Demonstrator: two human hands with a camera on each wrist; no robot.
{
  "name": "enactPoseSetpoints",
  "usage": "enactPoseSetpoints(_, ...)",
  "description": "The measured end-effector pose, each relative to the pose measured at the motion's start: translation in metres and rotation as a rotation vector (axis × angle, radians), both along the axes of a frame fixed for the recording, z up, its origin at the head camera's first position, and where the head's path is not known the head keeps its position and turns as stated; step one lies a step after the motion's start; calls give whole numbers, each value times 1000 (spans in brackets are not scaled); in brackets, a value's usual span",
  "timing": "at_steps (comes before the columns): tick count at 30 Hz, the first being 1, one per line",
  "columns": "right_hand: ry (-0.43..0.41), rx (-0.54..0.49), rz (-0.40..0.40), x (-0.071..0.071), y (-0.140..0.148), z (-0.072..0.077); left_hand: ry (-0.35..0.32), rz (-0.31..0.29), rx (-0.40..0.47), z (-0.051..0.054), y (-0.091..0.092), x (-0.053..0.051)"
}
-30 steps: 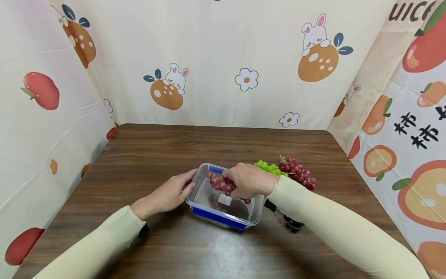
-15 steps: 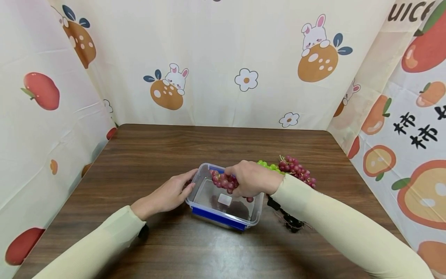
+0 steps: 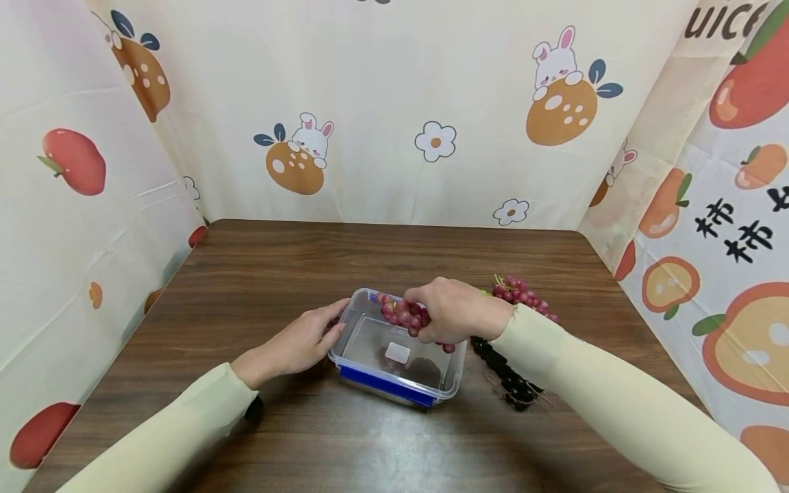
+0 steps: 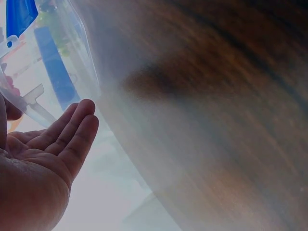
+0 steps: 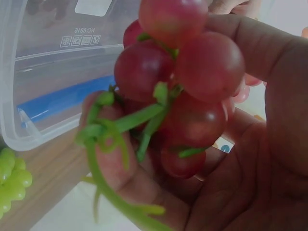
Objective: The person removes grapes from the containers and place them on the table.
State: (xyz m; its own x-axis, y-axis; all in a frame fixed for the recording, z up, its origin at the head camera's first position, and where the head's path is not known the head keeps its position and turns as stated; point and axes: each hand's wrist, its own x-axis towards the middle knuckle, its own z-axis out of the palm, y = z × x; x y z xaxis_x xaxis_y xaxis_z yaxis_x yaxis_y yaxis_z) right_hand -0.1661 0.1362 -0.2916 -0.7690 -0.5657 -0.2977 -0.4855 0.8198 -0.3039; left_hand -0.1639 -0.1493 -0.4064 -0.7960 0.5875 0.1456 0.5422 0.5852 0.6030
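A clear plastic box (image 3: 366, 350) with blue clips stands uncovered on the table, a white label inside it. My left hand (image 3: 296, 344) rests against its left side; in the left wrist view, straight fingers (image 4: 77, 139) lie along the outer wall. Above the back right part of the box, my right hand (image 3: 465, 313) holds a bunch of red grapes (image 3: 403, 315) by its middle. Up close in the right wrist view, the red grapes (image 5: 209, 65) sit within curled fingers, their green stem trailing toward the camera.
Right of the box lies a bunch of black grapes (image 3: 518, 390), partly under the right arm. Behind that arm is another red bunch (image 3: 520, 293). Green grapes (image 5: 12, 180) lie beside the box, mostly hidden in the head view. A printed curtain (image 3: 382, 164) borders the wooden table (image 3: 290, 267).
My right hand has shifted right and slightly back with the red grapes, covering more of the green bunch and baring more of the black one. The left hand and box stay put.
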Motion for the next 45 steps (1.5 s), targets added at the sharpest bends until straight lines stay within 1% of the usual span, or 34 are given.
enactPoseSetpoints(5, 46, 13, 26, -1, 5, 3, 0, -1, -1, 0, 0, 0)
enactPoseSetpoints(12, 35, -9, 20, 0, 9, 6, 0, -1, 1, 1, 0, 1)
enactPoseSetpoints(19, 51, -15, 23, -1, 14, 7, -3, 0, 6, 1, 0, 1)
enactPoseSetpoints(24, 40, -30, 15, 0, 18, 7, -9, -4, 10, 1, 0, 1)
enactPoseSetpoints(35, 74, 0, 6, 1, 23, 10, -10, -12, 22, 0, 1, 0)
enactPoseSetpoints(45, 53, -19, -17, 1, 30, 13, -5, -4, 3, 0, 0, 0)
